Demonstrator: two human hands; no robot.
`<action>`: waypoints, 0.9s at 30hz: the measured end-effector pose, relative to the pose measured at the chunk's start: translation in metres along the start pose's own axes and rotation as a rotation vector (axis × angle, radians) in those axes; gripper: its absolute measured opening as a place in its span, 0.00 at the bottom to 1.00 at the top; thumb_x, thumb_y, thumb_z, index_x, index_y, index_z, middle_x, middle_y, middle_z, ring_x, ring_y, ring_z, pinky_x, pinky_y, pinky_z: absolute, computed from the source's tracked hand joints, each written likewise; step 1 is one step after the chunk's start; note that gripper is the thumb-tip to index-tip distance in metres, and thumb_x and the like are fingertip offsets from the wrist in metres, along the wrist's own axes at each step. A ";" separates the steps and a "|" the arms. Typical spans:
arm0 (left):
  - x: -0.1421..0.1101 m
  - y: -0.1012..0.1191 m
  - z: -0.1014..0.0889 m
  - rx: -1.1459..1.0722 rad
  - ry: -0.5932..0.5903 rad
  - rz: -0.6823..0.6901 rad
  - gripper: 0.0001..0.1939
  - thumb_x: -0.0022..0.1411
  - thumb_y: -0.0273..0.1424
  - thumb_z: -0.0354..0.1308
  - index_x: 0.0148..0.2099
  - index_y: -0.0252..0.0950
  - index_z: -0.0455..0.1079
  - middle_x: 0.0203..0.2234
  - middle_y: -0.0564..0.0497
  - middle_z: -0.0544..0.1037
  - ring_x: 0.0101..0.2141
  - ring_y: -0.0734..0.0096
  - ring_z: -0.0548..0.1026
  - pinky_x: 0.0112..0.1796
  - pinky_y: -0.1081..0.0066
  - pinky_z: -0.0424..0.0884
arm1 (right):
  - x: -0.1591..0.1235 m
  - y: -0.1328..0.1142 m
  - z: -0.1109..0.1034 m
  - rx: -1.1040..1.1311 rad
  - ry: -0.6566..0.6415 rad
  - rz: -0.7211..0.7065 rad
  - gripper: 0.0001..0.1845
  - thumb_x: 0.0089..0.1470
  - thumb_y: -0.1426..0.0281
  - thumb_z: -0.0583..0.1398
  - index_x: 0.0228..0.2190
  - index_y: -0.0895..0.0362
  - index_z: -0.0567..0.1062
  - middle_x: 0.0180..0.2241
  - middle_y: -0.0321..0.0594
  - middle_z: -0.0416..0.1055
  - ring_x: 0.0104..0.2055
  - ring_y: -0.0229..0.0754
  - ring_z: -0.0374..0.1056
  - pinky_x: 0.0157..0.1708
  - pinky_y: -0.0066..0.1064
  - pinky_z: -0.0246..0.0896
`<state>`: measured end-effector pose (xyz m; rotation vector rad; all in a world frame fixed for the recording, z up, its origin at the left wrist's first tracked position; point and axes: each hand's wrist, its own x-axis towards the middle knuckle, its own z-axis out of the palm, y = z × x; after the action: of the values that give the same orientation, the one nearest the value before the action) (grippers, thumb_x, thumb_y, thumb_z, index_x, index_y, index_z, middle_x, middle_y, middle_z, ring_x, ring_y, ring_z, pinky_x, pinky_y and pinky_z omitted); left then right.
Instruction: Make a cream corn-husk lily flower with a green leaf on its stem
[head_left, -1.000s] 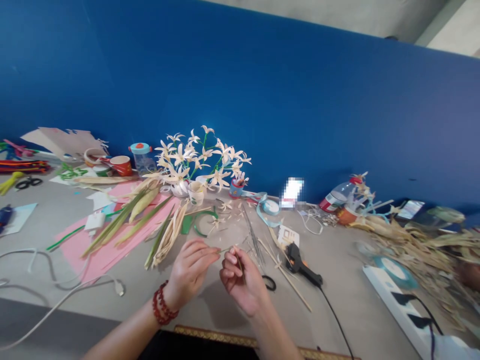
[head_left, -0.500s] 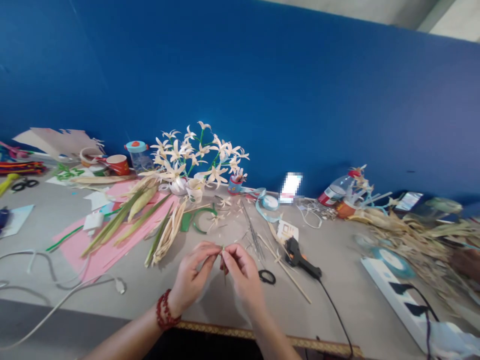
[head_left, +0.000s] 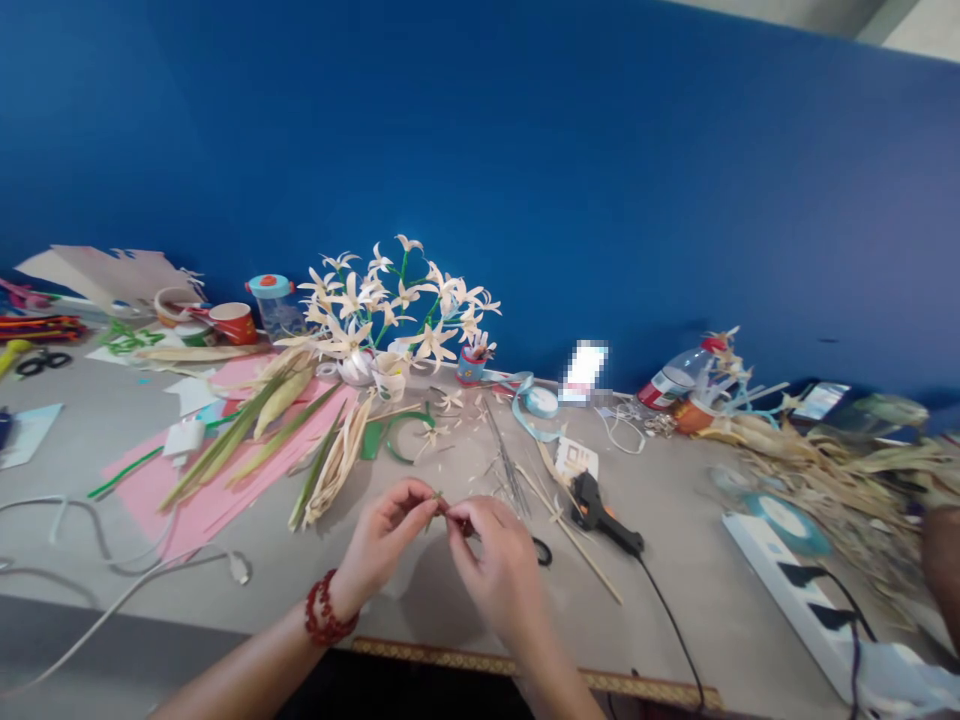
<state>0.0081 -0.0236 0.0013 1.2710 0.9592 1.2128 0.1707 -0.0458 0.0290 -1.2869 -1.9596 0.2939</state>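
Observation:
My left hand (head_left: 390,540) and my right hand (head_left: 496,565) meet over the front of the table, fingertips almost touching. Between them is a small, thin greenish strip (head_left: 439,495), pinched by both; its exact kind is too small to make out. A black scissors handle (head_left: 541,551) shows just beyond my right hand, and a black glue gun (head_left: 604,515) lies farther right. Ahead of my left hand rests a bundle of dried pale husk strips (head_left: 341,462).
White husk flowers (head_left: 405,300) on green stems stand at the back by a blue wall. Pink paper (head_left: 150,490) lies left under green leaves. A white power strip (head_left: 795,610), a ribbon roll (head_left: 786,522) and a pile of dry husks (head_left: 840,500) are right. Another person's hand (head_left: 941,570) is at the right edge.
My right hand has turned over and its fingers have curled in more, partly covering the scissors handle. The strip now lies more sideways between my fingertips. The other person's hand has shifted.

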 end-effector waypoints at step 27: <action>-0.010 0.007 0.005 -0.063 -0.169 0.011 0.11 0.69 0.39 0.53 0.40 0.35 0.66 0.27 0.52 0.74 0.30 0.72 0.71 0.36 0.70 0.66 | -0.017 0.002 0.011 0.457 0.227 0.207 0.04 0.59 0.71 0.60 0.36 0.54 0.76 0.33 0.38 0.77 0.35 0.41 0.73 0.37 0.30 0.67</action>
<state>0.0102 -0.0348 0.0076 1.3081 0.7868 1.1157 0.1681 -0.0573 0.0122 -1.1592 -1.4614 0.6289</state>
